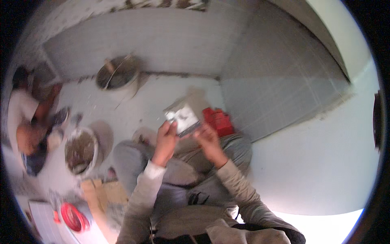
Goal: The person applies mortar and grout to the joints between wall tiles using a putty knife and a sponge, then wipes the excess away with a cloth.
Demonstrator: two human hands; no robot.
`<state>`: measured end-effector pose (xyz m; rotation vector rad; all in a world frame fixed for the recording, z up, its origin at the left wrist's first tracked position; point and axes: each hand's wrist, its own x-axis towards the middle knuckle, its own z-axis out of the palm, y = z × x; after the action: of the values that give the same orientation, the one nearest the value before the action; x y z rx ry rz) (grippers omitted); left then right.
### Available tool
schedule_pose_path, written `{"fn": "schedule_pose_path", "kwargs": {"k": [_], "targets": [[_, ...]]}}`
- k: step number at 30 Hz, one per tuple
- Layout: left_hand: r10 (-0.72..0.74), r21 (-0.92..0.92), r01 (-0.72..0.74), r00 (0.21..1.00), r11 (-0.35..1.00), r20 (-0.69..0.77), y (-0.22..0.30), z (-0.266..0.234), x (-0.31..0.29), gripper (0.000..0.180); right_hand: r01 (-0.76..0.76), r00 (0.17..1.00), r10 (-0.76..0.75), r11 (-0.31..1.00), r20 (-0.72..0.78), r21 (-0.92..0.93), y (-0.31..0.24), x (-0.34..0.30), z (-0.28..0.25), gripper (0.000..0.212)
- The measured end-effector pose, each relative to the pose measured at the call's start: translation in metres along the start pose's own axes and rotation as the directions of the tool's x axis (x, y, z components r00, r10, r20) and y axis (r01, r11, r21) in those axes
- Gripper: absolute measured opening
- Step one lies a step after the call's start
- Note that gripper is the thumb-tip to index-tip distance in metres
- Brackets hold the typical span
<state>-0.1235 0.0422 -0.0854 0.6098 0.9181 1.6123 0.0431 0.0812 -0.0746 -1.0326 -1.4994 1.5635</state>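
Fingers (pixel 172 127) of both hands are pinched narrow on a small, flat, squarish piece with a white, ragged patch on its upper face and a dark strip along its near edge (pixel 183 118). The person's left hand (pixel 165 141) grips its near left corner, thumb on top, while the right hand (pixel 210 145) pinches the near right corner; what it is made of I can't tell. The piece is held up over crossed legs in soft, creased grey trousers (pixel 131 163). Just beyond the right hand, close to the right edge of the smooth pale floor (pixel 156 91), sits a blocky bright-red object (pixel 219 122), its details blurred. Toward the floor's far edge, by the grey tiled wall (pixel 178 44), stands a round pale bucket with a thin handle (pixel 129 90), grey inside. Over on the floor's left side is a round white bucket holding lumpy brownish stuff (pixel 95 142), with a crouching co-worker in a pale top (pixel 24 107) beyond it. Nearer, flat tan cardboard (pixel 115 191) lies near a round red plastic tub (pixel 86 223).
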Motion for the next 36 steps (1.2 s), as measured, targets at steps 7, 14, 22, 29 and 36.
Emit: {"fn": "schedule_pose_path", "kwargs": {"k": [7,14,22,29,36], "targets": [[-0.054,0.649,-0.001,0.996,0.761,0.065,-0.013,0.066,0.002,0.022,0.099,0.902,0.031,0.956,-0.431,0.276,0.026,0.015,-0.014,0.016],[0.503,0.932,-0.362,0.810,0.022,0.302,-0.007,0.112,0.040,0.020,0.240,0.843,-0.065,0.934,-0.534,0.265,0.032,0.063,-0.070,0.018],[0.532,0.869,-0.477,0.705,-0.135,0.470,-0.035,0.140,0.076,0.028,0.202,0.843,-0.052,0.953,-0.536,0.225,0.042,0.055,-0.100,0.022],[0.541,0.870,-0.474,0.701,-0.134,0.465,-0.044,0.153,0.076,0.025,0.323,0.784,-0.080,0.900,-0.616,0.294,0.036,0.058,-0.092,0.023],[0.535,0.858,-0.482,0.685,-0.177,0.495,-0.045,0.153,0.081,0.020,0.288,0.790,-0.110,0.935,-0.603,0.208,0.043,0.059,-0.095,0.022]]}}
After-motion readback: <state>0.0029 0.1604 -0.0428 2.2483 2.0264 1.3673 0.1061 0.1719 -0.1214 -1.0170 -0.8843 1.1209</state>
